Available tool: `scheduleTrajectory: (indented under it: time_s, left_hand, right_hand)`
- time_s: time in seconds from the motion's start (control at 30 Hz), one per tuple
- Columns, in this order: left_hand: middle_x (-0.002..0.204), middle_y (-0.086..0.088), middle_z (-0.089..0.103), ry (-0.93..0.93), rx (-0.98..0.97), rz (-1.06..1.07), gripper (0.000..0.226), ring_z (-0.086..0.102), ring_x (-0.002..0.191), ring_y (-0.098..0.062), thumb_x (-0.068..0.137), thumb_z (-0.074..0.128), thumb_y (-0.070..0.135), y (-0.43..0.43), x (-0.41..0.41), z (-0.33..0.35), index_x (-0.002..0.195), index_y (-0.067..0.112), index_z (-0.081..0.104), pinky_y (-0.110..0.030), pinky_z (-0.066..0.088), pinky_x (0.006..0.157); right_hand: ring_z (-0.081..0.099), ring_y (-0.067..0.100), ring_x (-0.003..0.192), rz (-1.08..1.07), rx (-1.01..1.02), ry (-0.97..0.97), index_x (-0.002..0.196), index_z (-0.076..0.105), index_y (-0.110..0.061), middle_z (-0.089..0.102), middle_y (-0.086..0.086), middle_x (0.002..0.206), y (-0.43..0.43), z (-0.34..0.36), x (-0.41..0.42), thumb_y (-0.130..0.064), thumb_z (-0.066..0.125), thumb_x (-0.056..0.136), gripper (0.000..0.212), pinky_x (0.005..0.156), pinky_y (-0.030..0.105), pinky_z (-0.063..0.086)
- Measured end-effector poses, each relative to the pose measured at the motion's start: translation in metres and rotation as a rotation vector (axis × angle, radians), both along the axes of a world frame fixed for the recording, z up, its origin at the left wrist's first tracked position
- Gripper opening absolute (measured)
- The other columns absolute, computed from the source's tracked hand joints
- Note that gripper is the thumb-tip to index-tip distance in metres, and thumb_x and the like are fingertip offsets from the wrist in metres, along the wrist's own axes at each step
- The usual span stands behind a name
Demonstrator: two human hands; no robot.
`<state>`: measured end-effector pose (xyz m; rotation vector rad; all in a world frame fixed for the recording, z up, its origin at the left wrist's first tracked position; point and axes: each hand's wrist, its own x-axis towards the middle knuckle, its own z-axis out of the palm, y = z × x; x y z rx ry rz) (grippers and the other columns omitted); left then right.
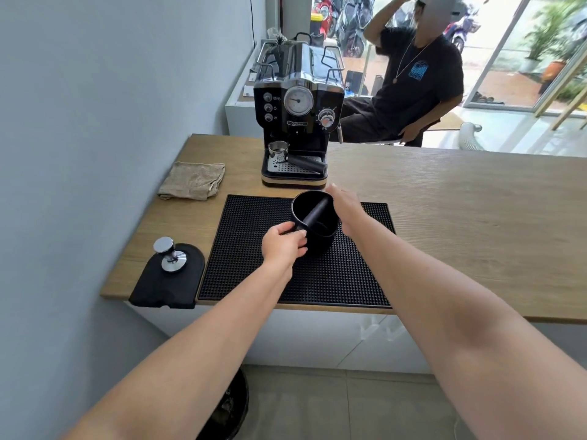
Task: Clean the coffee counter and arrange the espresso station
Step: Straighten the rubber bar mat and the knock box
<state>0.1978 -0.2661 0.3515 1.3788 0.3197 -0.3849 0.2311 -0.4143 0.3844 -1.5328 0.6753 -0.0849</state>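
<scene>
Espresso machine [298, 115], just beyond the fingertips [331, 187] of the right hand [344, 206]: nameplate [297, 123] "Duchess" under the round gauge [298, 101]. Shirt print [416, 71] farther off: illegible.

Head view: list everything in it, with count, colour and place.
counter: one, wooden brown, across the frame.
espresso machine: one, black, back of counter.
portafilter: one, steel with black handle, on machine's drip tray.
cloth: one, beige, left of machine.
mat: one, black, counter front.
knock box: one, black, on mat.
tamper: one, steel, on tamping pad.
tamping pad: one, black, front left corner.
person: one, black shirt, seated behind counter.
left grip: one, bare, holds knock box's near rim.
right grip: one, bare, against knock box's right side.
</scene>
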Motion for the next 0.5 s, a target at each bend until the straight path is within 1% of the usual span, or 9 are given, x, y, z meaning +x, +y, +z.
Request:
scheduleTrajectory:
  time_s: [0.07, 0.13, 0.2, 0.23, 0.33, 0.43, 0.5]
  left_hand:
    - [0.102, -0.012, 0.069, -0.008, 0.012, 0.019, 0.04, 0.071, 0.092, -0.02, 0.088, 0.068, 0.002, 0.0, 0.003, 0.001, 0.127, 0.006, 0.057, -0.034, 0.06, 0.08]
    - [0.097, -0.01, 0.069, -0.012, 0.022, 0.024, 0.037, 0.07, 0.09, -0.02, 0.089, 0.067, 0.002, -0.002, 0.008, 0.001, 0.125, 0.006, 0.06, -0.034, 0.06, 0.08]
    - [0.095, -0.009, 0.069, -0.018, 0.028, 0.014, 0.035, 0.07, 0.09, -0.02, 0.09, 0.066, 0.001, -0.005, 0.014, 0.002, 0.124, 0.005, 0.062, -0.034, 0.06, 0.082]
    - [0.094, -0.008, 0.069, -0.025, 0.032, 0.001, 0.035, 0.07, 0.09, -0.02, 0.09, 0.065, 0.001, -0.008, 0.017, 0.003, 0.124, 0.004, 0.062, -0.034, 0.059, 0.082]
    - [0.093, -0.007, 0.067, -0.044, 0.037, -0.044, 0.034, 0.068, 0.092, -0.021, 0.091, 0.063, 0.0, -0.029, 0.03, 0.011, 0.125, 0.003, 0.062, -0.035, 0.058, 0.085]
    - [0.089, -0.006, 0.067, -0.057, 0.044, -0.096, 0.032, 0.066, 0.09, -0.02, 0.092, 0.062, 0.001, -0.058, 0.043, 0.016, 0.124, 0.003, 0.064, -0.035, 0.058, 0.085]
    - [0.091, -0.008, 0.067, -0.072, 0.055, -0.14, 0.032, 0.065, 0.088, -0.021, 0.091, 0.062, 0.001, -0.08, 0.051, 0.017, 0.123, 0.003, 0.065, -0.036, 0.057, 0.085]
  right_hand:
    - [0.059, 0.02, 0.09, -0.033, -0.006, -0.015, 0.103, 0.067, -0.018, 0.064, 0.003, 0.093, -0.004, -0.009, 0.001, -0.025, 0.053, 0.098, 0.017, 0.081, 0.034, 0.05]
    - [0.061, 0.017, 0.096, -0.097, 0.003, -0.031, 0.116, 0.069, -0.014, 0.066, 0.0, 0.098, -0.011, -0.014, 0.0, -0.02, 0.054, 0.099, 0.023, 0.091, 0.035, 0.052]
    - [0.063, 0.021, 0.107, -0.153, 0.001, -0.038, 0.117, 0.07, -0.012, 0.067, 0.002, 0.107, -0.021, -0.018, -0.003, -0.016, 0.056, 0.097, 0.025, 0.099, 0.04, 0.052]
    - [0.063, 0.023, 0.111, -0.173, 0.005, -0.033, 0.116, 0.071, -0.013, 0.068, 0.004, 0.111, -0.027, -0.019, -0.005, -0.016, 0.057, 0.096, 0.024, 0.101, 0.042, 0.051]
    - [0.064, 0.026, 0.111, -0.248, 0.034, -0.037, 0.116, 0.07, -0.013, 0.068, 0.008, 0.116, -0.051, -0.016, -0.01, -0.014, 0.057, 0.097, 0.024, 0.098, 0.043, 0.053]
    - [0.065, 0.029, 0.109, -0.309, 0.035, -0.078, 0.12, 0.067, -0.01, 0.068, 0.01, 0.113, -0.077, -0.01, -0.018, -0.011, 0.055, 0.097, 0.026, 0.092, 0.041, 0.056]
    - [0.064, 0.03, 0.109, -0.336, 0.038, -0.092, 0.12, 0.066, -0.009, 0.067, 0.012, 0.113, -0.094, -0.009, -0.023, -0.009, 0.055, 0.097, 0.026, 0.088, 0.039, 0.055]
